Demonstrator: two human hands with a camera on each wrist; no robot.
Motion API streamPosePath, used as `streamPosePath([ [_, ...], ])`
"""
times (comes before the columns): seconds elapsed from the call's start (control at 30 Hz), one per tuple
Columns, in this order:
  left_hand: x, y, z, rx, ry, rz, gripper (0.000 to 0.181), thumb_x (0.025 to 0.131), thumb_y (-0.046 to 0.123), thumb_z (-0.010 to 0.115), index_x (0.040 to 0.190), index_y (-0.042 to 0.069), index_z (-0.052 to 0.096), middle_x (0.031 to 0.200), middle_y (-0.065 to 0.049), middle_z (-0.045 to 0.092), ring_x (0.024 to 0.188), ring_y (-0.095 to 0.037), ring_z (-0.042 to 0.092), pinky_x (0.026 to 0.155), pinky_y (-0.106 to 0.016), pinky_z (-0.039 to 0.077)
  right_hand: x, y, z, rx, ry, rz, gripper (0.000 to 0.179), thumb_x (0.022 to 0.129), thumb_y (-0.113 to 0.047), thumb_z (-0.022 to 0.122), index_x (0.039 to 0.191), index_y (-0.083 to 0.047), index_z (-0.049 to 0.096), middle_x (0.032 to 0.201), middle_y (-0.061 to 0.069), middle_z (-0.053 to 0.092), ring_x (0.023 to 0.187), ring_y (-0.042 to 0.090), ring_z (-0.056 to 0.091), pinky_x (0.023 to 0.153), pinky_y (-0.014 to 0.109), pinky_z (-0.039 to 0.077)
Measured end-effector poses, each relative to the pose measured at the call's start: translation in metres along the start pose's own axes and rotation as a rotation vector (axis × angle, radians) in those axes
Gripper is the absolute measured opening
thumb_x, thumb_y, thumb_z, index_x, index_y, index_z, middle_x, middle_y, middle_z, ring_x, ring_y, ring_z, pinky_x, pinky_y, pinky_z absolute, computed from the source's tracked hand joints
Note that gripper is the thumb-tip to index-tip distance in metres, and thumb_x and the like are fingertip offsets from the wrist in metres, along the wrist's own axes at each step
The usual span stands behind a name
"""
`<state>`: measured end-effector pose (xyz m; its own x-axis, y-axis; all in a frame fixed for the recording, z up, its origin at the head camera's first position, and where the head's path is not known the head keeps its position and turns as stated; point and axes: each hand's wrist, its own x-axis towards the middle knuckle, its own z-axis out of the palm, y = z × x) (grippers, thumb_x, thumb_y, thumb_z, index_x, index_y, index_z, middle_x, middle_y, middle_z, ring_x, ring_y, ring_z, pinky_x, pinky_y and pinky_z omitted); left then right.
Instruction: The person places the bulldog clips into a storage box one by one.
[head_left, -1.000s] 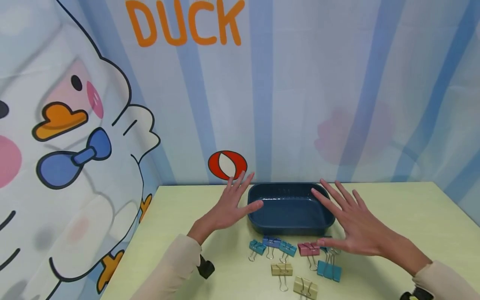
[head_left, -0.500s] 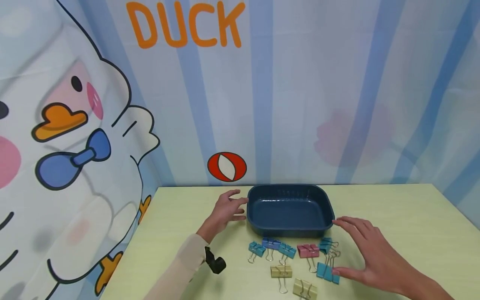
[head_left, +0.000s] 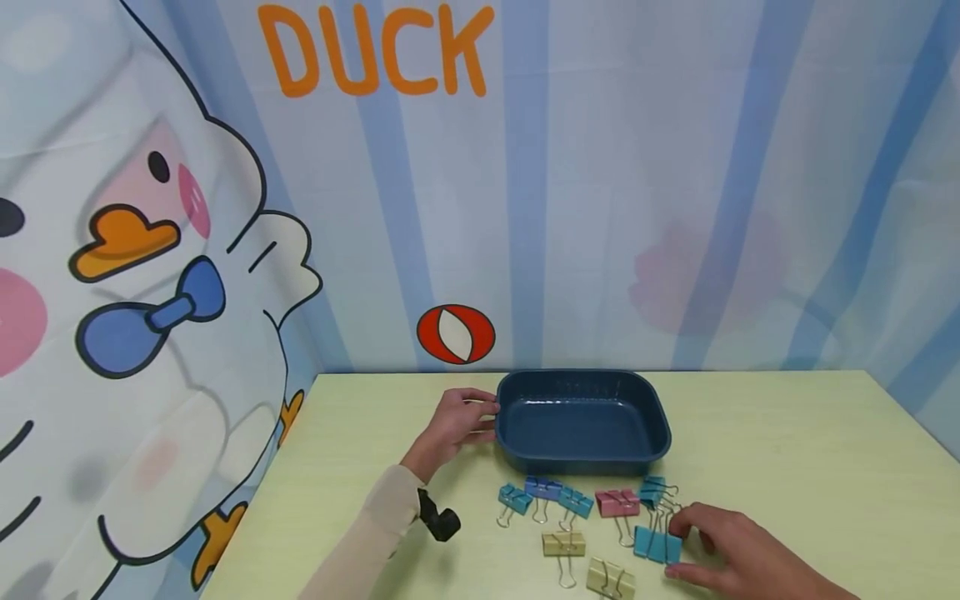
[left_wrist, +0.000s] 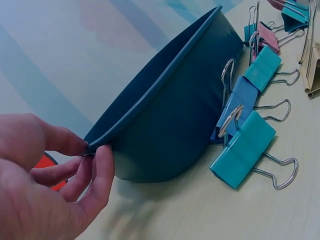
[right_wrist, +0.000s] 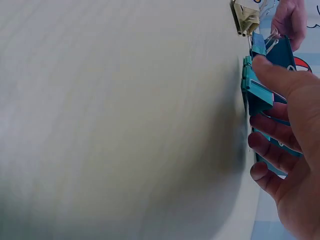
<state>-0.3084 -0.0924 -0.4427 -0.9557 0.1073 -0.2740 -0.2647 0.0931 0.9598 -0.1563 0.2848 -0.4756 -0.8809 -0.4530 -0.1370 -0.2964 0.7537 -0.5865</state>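
Note:
A dark blue rectangular dish stands at the back of the table. My left hand pinches its left rim; in the left wrist view the thumb and fingers meet at that edge. My right hand is at a large teal binder clip, thumb and fingers apart on either side of it. In the right wrist view that teal clip lies between thumb and fingers; whether it is gripped is unclear, and the other fingers are loosely bent.
In front of the dish lie several binder clips: a pink clip, a blue clip, smaller teal clips and yellow clips. Another teal clip touches the large one's handles. Behind the table hangs a duck-print curtain.
Both spread hands have come down. The left has taken hold of the dish's rim; the right has moved down and nearer to the large teal clip. Clips and dish appear in place.

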Motion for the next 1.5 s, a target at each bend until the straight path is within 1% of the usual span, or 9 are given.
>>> streamPosePath([
  [0.23,0.001,0.0,0.001,-0.003,0.001,-0.018,0.028,0.098,0.008,0.068,0.123,-0.003,0.067,0.109,-0.019,0.07,0.076,-0.019,0.071,0.067,-0.03,0.061,0.003,0.007,0.008,-0.037,0.044,-0.102,0.033,0.095,-0.044,0.074,0.112,-0.017,0.072,0.103,-0.012,0.063,0.084,0.0,0.053,0.074,0.026,0.054],
  [0.47,0.003,0.002,0.002,0.009,0.009,-0.032,0.028,0.099,0.008,0.068,0.124,-0.002,0.066,0.106,-0.016,0.07,0.075,-0.018,0.069,0.069,-0.029,0.061,0.003,0.003,0.01,-0.08,0.064,-0.027,0.031,0.092,-0.044,0.077,0.109,-0.019,0.072,0.103,-0.012,0.064,0.086,0.003,0.055,0.077,0.028,0.055],
  [0.6,0.003,0.003,0.002,0.007,0.004,-0.034,0.027,0.099,0.009,0.067,0.124,-0.002,0.065,0.106,-0.016,0.069,0.076,-0.019,0.069,0.07,-0.03,0.061,0.001,-0.001,0.013,-0.156,0.086,-0.003,0.032,0.09,-0.047,0.078,0.106,-0.02,0.073,0.102,-0.012,0.064,0.086,0.005,0.057,0.079,0.032,0.057],
  [0.73,0.003,0.004,0.003,0.005,0.009,-0.037,0.027,0.1,0.009,0.067,0.125,-0.002,0.064,0.105,-0.015,0.069,0.075,-0.019,0.068,0.07,-0.03,0.061,-0.004,-0.004,0.016,-0.285,0.156,-0.074,0.035,0.088,-0.051,0.078,0.104,-0.02,0.075,0.101,-0.013,0.068,0.087,0.006,0.062,0.078,0.035,0.06],
  [0.87,0.003,0.004,0.003,0.008,0.015,-0.038,0.028,0.1,0.009,0.066,0.126,-0.002,0.064,0.106,-0.015,0.069,0.075,-0.019,0.068,0.071,-0.03,0.061,-0.008,-0.01,0.013,-0.354,0.248,-0.167,0.035,0.086,-0.051,0.081,0.103,-0.021,0.077,0.098,-0.014,0.069,0.086,0.005,0.063,0.075,0.034,0.06],
  [0.97,0.002,0.003,0.003,0.01,0.014,-0.035,0.029,0.1,0.009,0.066,0.126,-0.002,0.064,0.106,-0.015,0.068,0.076,-0.019,0.068,0.071,-0.03,0.061,-0.009,-0.02,0.003,-0.361,0.272,-0.173,0.035,0.085,-0.053,0.082,0.104,-0.024,0.077,0.1,-0.016,0.069,0.087,0.005,0.064,0.075,0.035,0.061],
  [1.03,0.002,0.003,0.003,0.011,0.014,-0.034,0.029,0.1,0.009,0.066,0.127,-0.002,0.063,0.106,-0.015,0.068,0.076,-0.019,0.067,0.072,-0.03,0.061,-0.007,-0.026,-0.006,-0.372,0.329,-0.228,0.034,0.081,-0.049,0.086,0.103,-0.024,0.077,0.098,-0.016,0.069,0.085,0.005,0.065,0.072,0.034,0.061],
  [1.23,0.001,0.003,0.002,0.016,0.019,-0.033,0.029,0.1,0.008,0.066,0.126,-0.002,0.063,0.108,-0.017,0.068,0.076,-0.019,0.067,0.077,-0.035,0.061,0.015,-0.042,-0.042,-0.455,0.614,-0.522,0.032,0.07,-0.032,0.093,0.097,-0.023,0.078,0.091,-0.015,0.072,0.076,0.002,0.066,0.062,0.027,0.057],
  [1.5,-0.001,0.004,0.004,0.01,0.008,-0.016,0.028,0.1,0.008,0.065,0.126,-0.003,0.062,0.105,-0.015,0.068,0.074,-0.018,0.066,0.078,-0.035,0.061,0.055,-0.063,-0.093,-0.522,0.652,-0.543,0.032,0.077,-0.029,0.087,0.104,-0.013,0.08,0.099,0.002,0.077,0.08,0.017,0.073,0.065,0.042,0.059],
])
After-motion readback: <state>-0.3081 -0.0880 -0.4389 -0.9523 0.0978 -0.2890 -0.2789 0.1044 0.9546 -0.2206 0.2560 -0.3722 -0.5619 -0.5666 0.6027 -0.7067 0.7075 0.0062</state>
